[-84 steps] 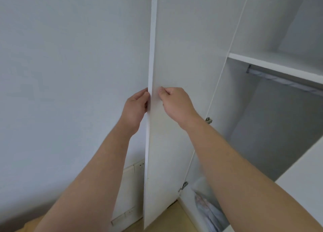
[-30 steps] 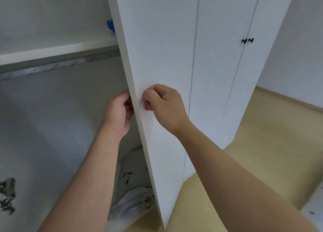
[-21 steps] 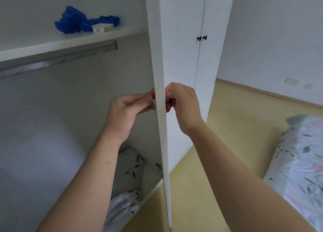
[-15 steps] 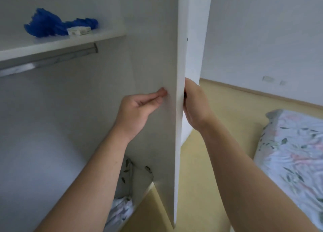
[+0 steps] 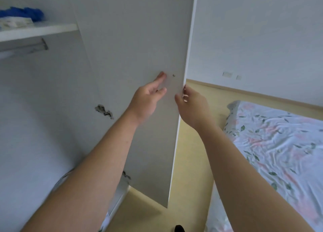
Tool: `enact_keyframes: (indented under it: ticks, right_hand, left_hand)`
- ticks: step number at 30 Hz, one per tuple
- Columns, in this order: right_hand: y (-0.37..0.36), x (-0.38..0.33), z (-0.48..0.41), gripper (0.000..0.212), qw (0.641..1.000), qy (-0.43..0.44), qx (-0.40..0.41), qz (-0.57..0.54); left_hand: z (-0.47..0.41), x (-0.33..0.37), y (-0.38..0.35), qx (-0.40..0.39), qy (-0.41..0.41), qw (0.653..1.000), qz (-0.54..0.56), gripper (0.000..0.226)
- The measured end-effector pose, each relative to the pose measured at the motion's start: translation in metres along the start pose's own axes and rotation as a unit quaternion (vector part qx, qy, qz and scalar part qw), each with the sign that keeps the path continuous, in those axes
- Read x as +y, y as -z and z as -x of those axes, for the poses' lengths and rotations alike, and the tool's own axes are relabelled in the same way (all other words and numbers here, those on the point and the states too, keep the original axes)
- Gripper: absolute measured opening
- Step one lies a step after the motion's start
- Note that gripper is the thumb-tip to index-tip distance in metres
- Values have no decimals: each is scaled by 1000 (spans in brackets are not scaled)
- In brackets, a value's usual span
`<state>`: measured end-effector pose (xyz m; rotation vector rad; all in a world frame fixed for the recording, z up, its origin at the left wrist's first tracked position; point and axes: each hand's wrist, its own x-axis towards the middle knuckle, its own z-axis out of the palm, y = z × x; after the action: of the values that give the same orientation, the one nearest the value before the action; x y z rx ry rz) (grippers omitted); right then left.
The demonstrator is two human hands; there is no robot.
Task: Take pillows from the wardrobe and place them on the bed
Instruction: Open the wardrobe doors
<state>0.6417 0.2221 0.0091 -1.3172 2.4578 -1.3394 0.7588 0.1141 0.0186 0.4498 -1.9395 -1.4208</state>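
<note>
left hand (image 5: 148, 99) fingers straight, flat on inner face of wardrobe door (image 5: 139, 39) | right hand (image 5: 192, 106) curled round its free edge | pillow (image 5: 65, 176) low in wardrobe, mostly behind left forearm | bed (image 5: 279, 144) right, floral sheet

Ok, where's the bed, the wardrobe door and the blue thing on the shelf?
bed (image 5: 283, 141), head view, on the flowery sheet.
wardrobe door (image 5: 132, 53), head view, on its grey inner face.
blue thing (image 5: 34, 13), head view, on its crumpled right end.
</note>
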Motion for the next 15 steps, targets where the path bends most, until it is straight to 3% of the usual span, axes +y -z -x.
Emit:
enact_keyframes:
  ticks: [4,7,11,15]
  right_hand:
    - [-12,3,6,30,996,-12,34,80]
    - [-37,3,19,36,987,-33,31,152]
    - [-114,4,39,39,982,-60,-123,128]
    - [-201,13,58,39,947,-70,-296,105]
  left_hand:
    - [-4,-12,4,17,20,999,32,45]
    - [11,-42,20,105,33,993,51,33]
    - [61,-123,47,212,138,965,67,21]
    - [122,-203,78,313,274,908,42,22]
